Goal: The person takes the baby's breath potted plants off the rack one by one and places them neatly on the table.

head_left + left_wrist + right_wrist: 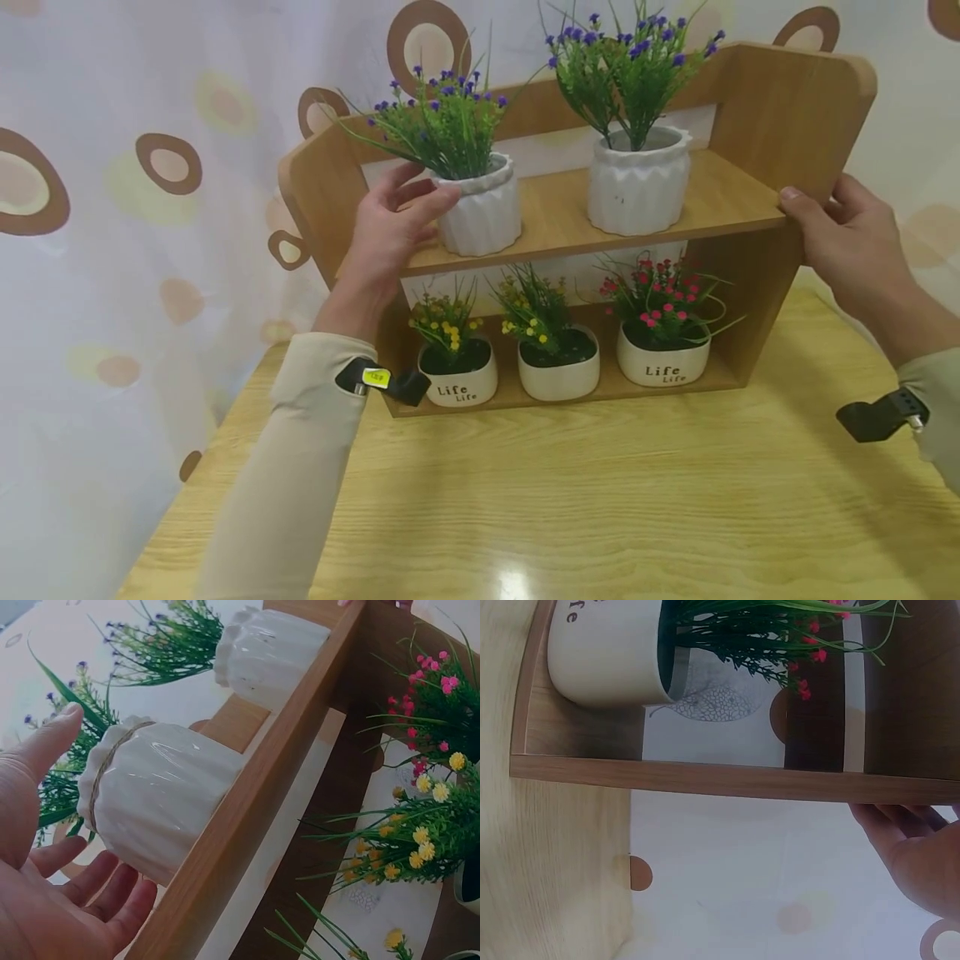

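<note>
Our L hand [390,218] cups round the L white pot [483,212], thumb spread wide & fingers slightly bent; the L wrist view shows a gap betw. thumb & pot, and we can't tell if the other fingertips touch. That pot, w/ purple flowers, is upright on the upper board of the wooden shelf [555,208], nr the board's front edge & L end. Our R hand [855,242] grips the shelf's R side panel, thumb at its front edge nr the upper board's R front corner, fingers on the outer face. The R white pot [637,192] stands nearer the board's R end. Along the lower board's front edge we've the L yellow-flower pot [457,375], middle yellow-flower pot [558,375] & pink-flower pot [663,358]. Shelf stands toward the far edge of the tabletop [525,483].
</note>
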A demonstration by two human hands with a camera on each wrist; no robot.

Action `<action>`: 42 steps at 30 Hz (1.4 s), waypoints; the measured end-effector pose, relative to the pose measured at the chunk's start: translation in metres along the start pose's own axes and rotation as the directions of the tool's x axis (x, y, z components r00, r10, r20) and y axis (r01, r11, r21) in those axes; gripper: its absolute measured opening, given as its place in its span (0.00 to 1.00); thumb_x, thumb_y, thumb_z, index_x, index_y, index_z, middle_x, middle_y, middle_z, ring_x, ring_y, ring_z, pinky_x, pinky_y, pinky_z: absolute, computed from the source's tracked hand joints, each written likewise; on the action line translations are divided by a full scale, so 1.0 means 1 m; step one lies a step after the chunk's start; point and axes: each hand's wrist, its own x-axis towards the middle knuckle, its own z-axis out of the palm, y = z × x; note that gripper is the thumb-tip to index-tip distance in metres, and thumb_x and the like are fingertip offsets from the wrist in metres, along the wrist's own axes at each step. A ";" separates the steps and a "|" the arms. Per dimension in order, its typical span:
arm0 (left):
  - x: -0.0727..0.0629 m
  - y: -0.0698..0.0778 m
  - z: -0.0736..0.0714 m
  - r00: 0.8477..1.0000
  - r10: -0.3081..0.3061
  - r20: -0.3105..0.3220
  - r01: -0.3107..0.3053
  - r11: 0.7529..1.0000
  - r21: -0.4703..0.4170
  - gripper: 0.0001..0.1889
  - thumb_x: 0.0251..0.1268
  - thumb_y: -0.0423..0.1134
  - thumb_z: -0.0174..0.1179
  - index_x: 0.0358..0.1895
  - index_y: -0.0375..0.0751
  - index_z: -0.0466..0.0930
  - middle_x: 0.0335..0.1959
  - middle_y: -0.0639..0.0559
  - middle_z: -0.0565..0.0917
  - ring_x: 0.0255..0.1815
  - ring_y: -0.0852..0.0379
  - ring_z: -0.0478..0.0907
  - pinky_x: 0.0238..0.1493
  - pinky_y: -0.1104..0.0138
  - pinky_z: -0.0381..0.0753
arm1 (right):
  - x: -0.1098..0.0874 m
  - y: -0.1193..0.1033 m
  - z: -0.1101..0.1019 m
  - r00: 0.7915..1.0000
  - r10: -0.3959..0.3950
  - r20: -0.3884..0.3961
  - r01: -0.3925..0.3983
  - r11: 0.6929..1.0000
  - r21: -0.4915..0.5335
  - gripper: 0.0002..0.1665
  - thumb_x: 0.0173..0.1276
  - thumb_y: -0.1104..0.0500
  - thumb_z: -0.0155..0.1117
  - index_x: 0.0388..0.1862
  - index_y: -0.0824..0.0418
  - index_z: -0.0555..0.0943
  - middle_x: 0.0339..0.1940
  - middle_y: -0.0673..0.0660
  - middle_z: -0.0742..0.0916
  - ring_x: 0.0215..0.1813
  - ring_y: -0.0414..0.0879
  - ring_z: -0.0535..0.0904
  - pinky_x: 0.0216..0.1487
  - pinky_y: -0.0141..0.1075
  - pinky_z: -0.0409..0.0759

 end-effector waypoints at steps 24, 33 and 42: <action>0.014 -0.009 0.014 0.998 -0.066 -0.007 0.066 0.993 0.102 0.46 0.58 0.48 0.74 0.77 0.46 0.58 0.70 0.48 0.68 0.67 0.52 0.67 0.67 0.59 0.71 | -0.002 0.015 0.003 0.991 -0.109 -0.083 0.098 0.988 -0.118 0.17 0.73 0.52 0.62 0.58 0.51 0.84 0.36 0.39 0.87 0.34 0.32 0.83 0.32 0.22 0.79; 0.015 -0.010 0.018 0.999 -0.036 -0.022 0.039 0.993 0.108 0.44 0.58 0.47 0.74 0.76 0.46 0.61 0.67 0.49 0.70 0.65 0.52 0.70 0.64 0.59 0.73 | -0.003 0.017 0.005 0.989 -0.105 -0.101 0.102 0.994 -0.035 0.16 0.72 0.52 0.65 0.56 0.52 0.85 0.38 0.41 0.87 0.37 0.34 0.83 0.33 0.22 0.80; 0.015 -0.005 0.018 0.999 -0.048 -0.013 0.050 0.991 0.124 0.43 0.57 0.48 0.74 0.75 0.46 0.63 0.66 0.51 0.71 0.65 0.53 0.69 0.65 0.59 0.73 | -0.003 0.016 0.004 0.989 -0.109 -0.101 0.117 0.990 0.081 0.16 0.70 0.55 0.67 0.55 0.55 0.86 0.38 0.45 0.88 0.36 0.36 0.83 0.31 0.24 0.81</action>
